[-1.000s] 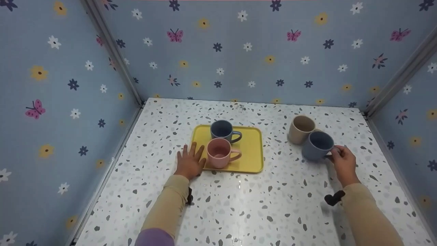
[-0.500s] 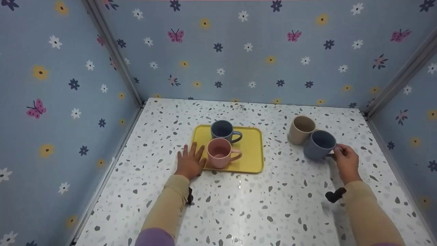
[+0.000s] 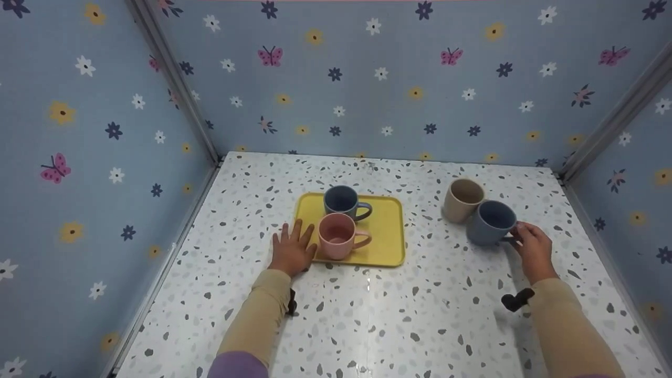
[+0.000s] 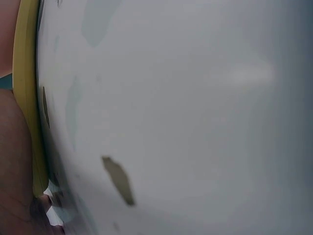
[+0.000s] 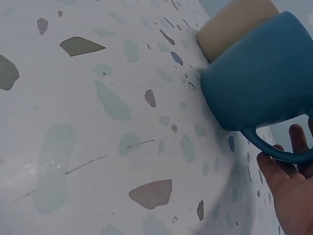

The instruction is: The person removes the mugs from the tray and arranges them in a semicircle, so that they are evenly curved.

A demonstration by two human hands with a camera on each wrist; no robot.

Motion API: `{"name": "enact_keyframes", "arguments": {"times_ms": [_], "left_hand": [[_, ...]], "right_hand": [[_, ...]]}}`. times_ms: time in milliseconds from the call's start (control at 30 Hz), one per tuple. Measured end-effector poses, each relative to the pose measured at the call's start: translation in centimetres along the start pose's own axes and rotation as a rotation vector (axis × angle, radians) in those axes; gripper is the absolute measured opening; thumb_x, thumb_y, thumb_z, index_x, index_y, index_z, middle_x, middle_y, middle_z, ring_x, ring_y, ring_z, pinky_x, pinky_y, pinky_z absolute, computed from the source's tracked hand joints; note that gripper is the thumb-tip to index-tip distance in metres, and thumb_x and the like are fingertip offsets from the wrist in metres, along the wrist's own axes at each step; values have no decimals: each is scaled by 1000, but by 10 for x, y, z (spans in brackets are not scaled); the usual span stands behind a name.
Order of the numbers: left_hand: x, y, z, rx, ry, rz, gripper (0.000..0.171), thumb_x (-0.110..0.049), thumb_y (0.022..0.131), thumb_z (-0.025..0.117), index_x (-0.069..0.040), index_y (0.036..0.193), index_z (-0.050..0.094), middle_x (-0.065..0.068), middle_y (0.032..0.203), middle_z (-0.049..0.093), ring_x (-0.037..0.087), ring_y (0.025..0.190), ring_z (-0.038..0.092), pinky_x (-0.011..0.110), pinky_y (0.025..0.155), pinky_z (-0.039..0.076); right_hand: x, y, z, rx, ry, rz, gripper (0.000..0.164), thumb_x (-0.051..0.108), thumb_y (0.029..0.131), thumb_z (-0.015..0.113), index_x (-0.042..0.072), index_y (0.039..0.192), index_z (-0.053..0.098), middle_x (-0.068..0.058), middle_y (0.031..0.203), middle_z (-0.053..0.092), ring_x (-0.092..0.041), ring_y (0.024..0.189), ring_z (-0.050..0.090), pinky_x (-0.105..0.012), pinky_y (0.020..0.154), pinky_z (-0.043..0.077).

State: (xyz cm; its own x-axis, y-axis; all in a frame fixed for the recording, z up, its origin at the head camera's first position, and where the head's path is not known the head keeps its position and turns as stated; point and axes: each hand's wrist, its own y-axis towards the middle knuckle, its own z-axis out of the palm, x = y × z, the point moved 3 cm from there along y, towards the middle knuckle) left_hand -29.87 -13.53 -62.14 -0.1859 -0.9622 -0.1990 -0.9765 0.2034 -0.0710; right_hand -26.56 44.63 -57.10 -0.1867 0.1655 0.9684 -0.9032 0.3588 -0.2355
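My right hand (image 3: 534, 251) is at the handle of a blue mug (image 3: 487, 231), on the right side of the table. In the right wrist view the thumb (image 5: 270, 171) lies against the mug's handle (image 5: 274, 151), with fingers behind the loop. This mug stands upright beside a beige mug (image 3: 458, 207), which it partly overlaps. My left hand (image 3: 292, 251) rests with spread fingers on the left edge of a yellow tray (image 3: 386, 231). On that tray stand a pink mug (image 3: 336, 247) and, behind it, a second blue mug (image 3: 336, 207), handles to the right.
The speckled white table (image 3: 378, 325) meets a flowered back wall (image 3: 367, 94) behind the mugs. Similar panels, joined by grey metal posts (image 3: 181, 89), stand on both sides. A stretch of tabletop separates the tray from the right-hand pair of mugs.
My right hand and the blue mug at it shifted slightly right and back, then stayed nearly still over the last half second. My left hand and the tray have not moved.
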Motion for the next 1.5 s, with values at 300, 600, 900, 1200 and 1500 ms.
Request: {"name": "enact_keyframes", "arguments": {"times_ms": [300, 600, 900, 1200, 1500], "left_hand": [[1, 2, 4, -3, 14, 15, 61, -49, 107, 34, -24, 162, 27, 15, 168, 17, 52, 149, 14, 72, 115, 13], [2, 2, 3, -1, -7, 4, 61, -49, 107, 34, -24, 162, 27, 14, 168, 16, 51, 150, 12, 71, 116, 11], [2, 3, 5, 23, -13, -15, 61, -49, 107, 33, -26, 163, 24, 13, 169, 13, 50, 151, 8, 70, 117, 8], [1, 4, 5, 49, 2, -25, 61, -51, 107, 30, -27, 163, 21, 11, 170, 10, 48, 152, 5, 69, 118, 7], [-1, 1, 0, 23, -10, -11, 60, -49, 107, 34, -25, 162, 25, 13, 169, 14, 50, 151, 10, 70, 117, 9]], "right_hand": [[30, -2, 6, -163, 34, -100, 24, 28, 105, 57, 10, 120, 63, 8, 110, 65, -9, 118, 54, -26, 116, 33], [55, -4, 31, -178, 29, -259, 23, 24, 105, 56, 6, 117, 65, 4, 111, 68, -14, 121, 55, -27, 116, 34], [61, -6, 59, -126, -19, -300, 23, 23, 106, 55, 5, 116, 66, 2, 111, 69, -12, 118, 57, -23, 109, 39], [60, -18, 97, 0, -26, -300, 27, 27, 107, 53, 5, 121, 63, -5, 122, 65, -16, 125, 55, -29, 115, 37], [44, -27, 139, 114, 37, -370, 20, 13, 104, 57, -4, 112, 63, 1, 105, 71, -15, 108, 63, -28, 102, 48]]}}
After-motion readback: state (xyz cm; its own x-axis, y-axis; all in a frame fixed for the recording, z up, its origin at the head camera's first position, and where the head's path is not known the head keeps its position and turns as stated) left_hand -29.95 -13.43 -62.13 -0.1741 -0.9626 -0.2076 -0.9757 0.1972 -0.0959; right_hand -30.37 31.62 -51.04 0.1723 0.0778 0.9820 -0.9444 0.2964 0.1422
